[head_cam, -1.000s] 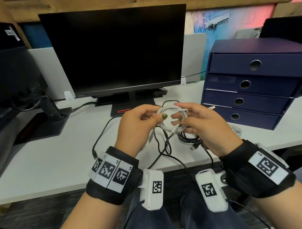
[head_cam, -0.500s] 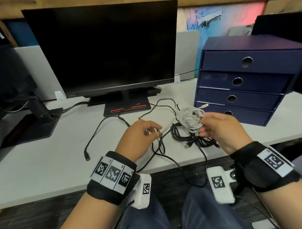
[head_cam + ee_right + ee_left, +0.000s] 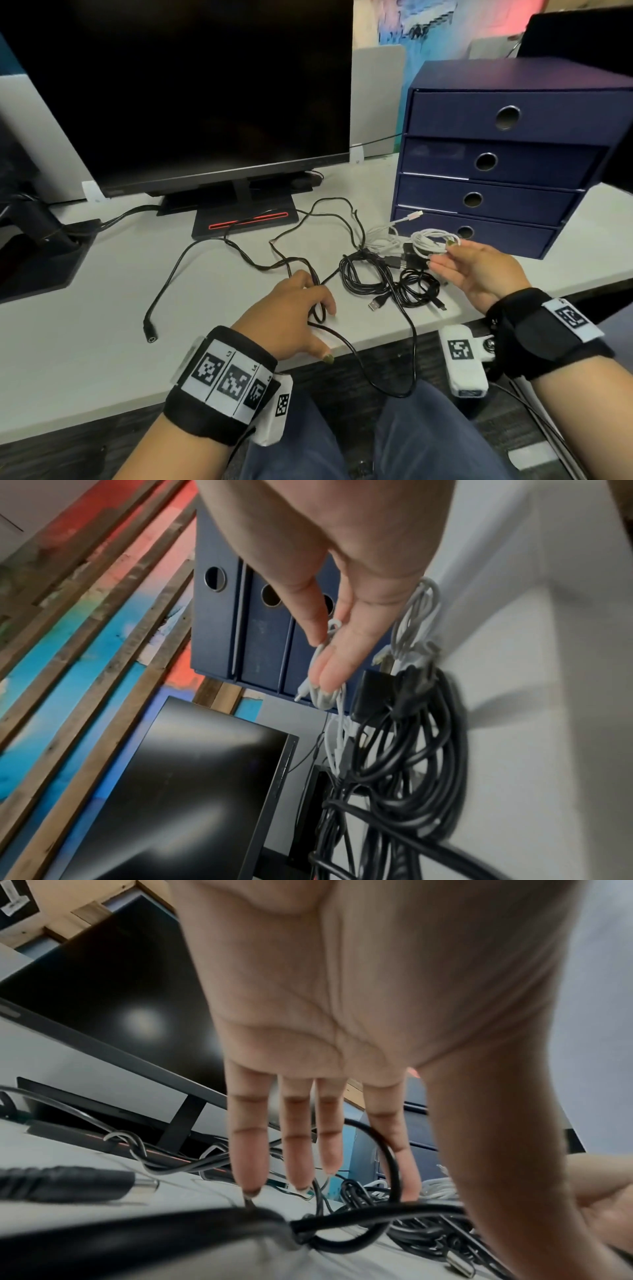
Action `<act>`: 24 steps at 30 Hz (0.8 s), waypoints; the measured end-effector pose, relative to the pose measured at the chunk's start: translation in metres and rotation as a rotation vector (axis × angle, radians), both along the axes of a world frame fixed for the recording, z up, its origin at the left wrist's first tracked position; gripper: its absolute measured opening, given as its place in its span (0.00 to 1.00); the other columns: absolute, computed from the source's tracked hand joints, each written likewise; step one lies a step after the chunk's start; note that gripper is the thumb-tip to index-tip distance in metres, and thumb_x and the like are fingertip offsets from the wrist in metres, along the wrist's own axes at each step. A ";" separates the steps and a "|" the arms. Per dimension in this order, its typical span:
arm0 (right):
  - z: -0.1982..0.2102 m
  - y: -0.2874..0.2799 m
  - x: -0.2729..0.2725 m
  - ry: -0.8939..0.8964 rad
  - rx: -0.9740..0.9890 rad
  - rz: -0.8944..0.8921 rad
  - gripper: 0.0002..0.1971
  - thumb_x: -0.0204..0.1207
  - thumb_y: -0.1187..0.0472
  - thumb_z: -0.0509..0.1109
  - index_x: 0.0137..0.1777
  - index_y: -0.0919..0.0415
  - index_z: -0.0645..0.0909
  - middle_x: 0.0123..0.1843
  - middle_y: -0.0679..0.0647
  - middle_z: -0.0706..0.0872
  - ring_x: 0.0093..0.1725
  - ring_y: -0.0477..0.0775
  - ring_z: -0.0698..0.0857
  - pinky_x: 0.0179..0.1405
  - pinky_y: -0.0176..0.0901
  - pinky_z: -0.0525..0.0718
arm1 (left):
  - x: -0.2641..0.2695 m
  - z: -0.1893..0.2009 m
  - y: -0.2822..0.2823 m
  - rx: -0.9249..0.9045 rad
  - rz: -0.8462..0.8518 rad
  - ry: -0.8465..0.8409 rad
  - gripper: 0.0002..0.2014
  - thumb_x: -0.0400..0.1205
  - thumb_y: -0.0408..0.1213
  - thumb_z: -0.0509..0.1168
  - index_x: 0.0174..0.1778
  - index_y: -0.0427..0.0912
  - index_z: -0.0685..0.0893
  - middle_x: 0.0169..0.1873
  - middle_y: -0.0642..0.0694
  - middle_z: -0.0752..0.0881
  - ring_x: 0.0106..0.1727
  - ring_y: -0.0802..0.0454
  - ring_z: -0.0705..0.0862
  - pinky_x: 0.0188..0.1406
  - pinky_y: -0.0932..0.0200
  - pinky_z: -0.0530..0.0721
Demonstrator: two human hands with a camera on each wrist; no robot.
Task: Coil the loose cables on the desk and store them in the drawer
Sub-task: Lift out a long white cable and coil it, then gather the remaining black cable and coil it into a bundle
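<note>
The right hand [image 3: 479,270], at the right of the head frame, pinches a coiled white cable [image 3: 430,245] between thumb and fingertips, held just in front of the lowest drawer [image 3: 479,236] of the dark blue drawer unit [image 3: 513,150]; all four drawer fronts look closed. The left hand [image 3: 298,308] lies near the table's front edge [image 3: 376,337] at lower centre, fingers straight and spread over a loose black cable [image 3: 239,255], gripping nothing.

Between the hands sits a pile of black cable bundles [image 3: 387,281] with a USB plug [image 3: 376,303] pointing toward the edge. One black lead drops over the front edge in a loop. A second white cable [image 3: 394,229] lies beside the drawer unit's base. Bare table [image 3: 85,325] stretches to the lower left; the monitor [image 3: 191,102] fills the upper left, its stand close behind the cables.

The only print visible is the square coded markers on the wristbands [image 3: 222,373]; their small lettering is too small to read.
</note>
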State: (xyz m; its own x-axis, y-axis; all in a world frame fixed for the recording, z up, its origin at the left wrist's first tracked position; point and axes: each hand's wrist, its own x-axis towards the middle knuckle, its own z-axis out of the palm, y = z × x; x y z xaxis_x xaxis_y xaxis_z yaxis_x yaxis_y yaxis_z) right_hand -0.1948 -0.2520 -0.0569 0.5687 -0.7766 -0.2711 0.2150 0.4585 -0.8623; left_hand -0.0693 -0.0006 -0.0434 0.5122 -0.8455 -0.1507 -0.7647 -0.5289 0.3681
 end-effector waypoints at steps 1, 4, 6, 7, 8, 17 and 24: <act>0.000 0.001 0.003 -0.008 0.007 0.010 0.07 0.81 0.76 0.60 0.53 0.66 0.73 0.47 0.69 0.84 0.43 0.61 0.90 0.32 0.44 0.90 | 0.001 -0.001 0.000 -0.023 0.012 -0.017 0.21 0.67 0.51 0.79 0.52 0.59 0.79 0.55 0.57 0.70 0.55 0.58 0.72 0.56 0.58 0.80; 0.004 0.005 0.011 -0.001 0.006 0.047 0.09 0.82 0.77 0.56 0.58 0.69 0.72 0.49 0.71 0.84 0.43 0.63 0.90 0.37 0.47 0.91 | 0.004 -0.002 -0.002 -0.096 0.041 -0.080 0.12 0.71 0.51 0.75 0.42 0.55 0.80 0.48 0.57 0.71 0.48 0.58 0.74 0.48 0.59 0.80; 0.006 0.006 0.013 0.014 0.000 0.064 0.13 0.82 0.77 0.56 0.65 0.69 0.69 0.48 0.70 0.82 0.45 0.64 0.87 0.36 0.47 0.91 | 0.007 -0.003 -0.003 -0.121 0.052 -0.110 0.10 0.73 0.51 0.74 0.40 0.54 0.79 0.46 0.56 0.72 0.46 0.58 0.74 0.44 0.61 0.78; 0.006 0.007 0.014 0.019 -0.006 0.073 0.16 0.82 0.77 0.56 0.68 0.69 0.67 0.48 0.69 0.82 0.45 0.64 0.87 0.36 0.47 0.90 | 0.008 -0.003 -0.002 -0.140 0.064 -0.123 0.10 0.74 0.51 0.73 0.39 0.54 0.79 0.45 0.56 0.72 0.45 0.59 0.74 0.43 0.62 0.77; 0.006 0.007 0.014 0.040 -0.029 0.088 0.18 0.81 0.77 0.57 0.70 0.68 0.66 0.47 0.67 0.82 0.44 0.64 0.87 0.36 0.48 0.90 | 0.010 -0.003 -0.002 -0.161 0.083 -0.136 0.09 0.74 0.50 0.73 0.39 0.53 0.80 0.45 0.56 0.72 0.45 0.58 0.75 0.42 0.62 0.76; 0.000 0.016 0.009 0.448 -0.754 0.004 0.17 0.77 0.69 0.64 0.60 0.52 0.83 0.36 0.55 0.80 0.31 0.51 0.76 0.33 0.40 0.76 | 0.036 0.005 0.015 -0.319 0.336 -0.271 0.07 0.79 0.40 0.70 0.39 0.45 0.79 0.43 0.52 0.77 0.38 0.53 0.79 0.40 0.58 0.78; 0.026 0.077 0.010 0.434 -0.869 0.600 0.17 0.82 0.65 0.61 0.62 0.43 0.80 0.37 0.55 0.90 0.24 0.56 0.81 0.18 0.39 0.77 | 0.048 0.010 0.025 -0.372 0.467 -0.285 0.06 0.84 0.36 0.62 0.42 0.42 0.72 0.37 0.46 0.79 0.33 0.54 0.76 0.30 0.64 0.71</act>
State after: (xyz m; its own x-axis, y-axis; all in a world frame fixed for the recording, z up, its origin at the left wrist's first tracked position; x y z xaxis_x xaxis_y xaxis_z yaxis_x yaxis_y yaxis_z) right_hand -0.1851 -0.1753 -0.0310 0.9008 -0.4325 -0.0391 -0.2313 -0.4017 -0.8861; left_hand -0.0216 0.0246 -0.0332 0.8142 -0.4943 0.3045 -0.5804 -0.7053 0.4071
